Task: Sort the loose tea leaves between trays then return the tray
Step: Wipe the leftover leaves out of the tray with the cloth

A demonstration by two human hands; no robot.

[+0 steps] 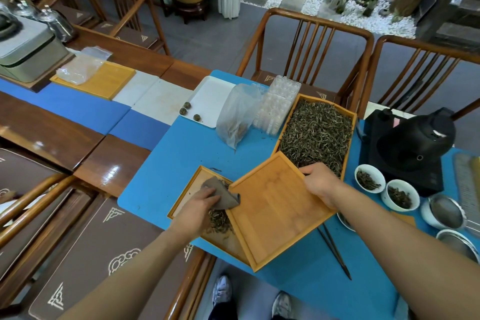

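My right hand (320, 183) grips the far edge of an empty bamboo tray (272, 205), held tilted over a lower bamboo tray (187, 189) near the table's front edge. A small heap of loose tea leaves (219, 222) lies in that lower tray, beside the tilted tray's low edge. My left hand (200, 205) presses a folded grey-brown cloth (220, 193) inside the lower tray, next to the leaves. Behind them a long bamboo tray (348, 114) is full of tea leaves (317, 135).
On the blue mat (168, 163) stand a plastic bag (237, 114), clear blister packs (278, 104), a white tray (207, 93) with three tea balls, a black kettle (413, 143), two cups of leaves (370, 178), strainers (444, 212) and dark tongs (335, 252). Chairs surround the table.
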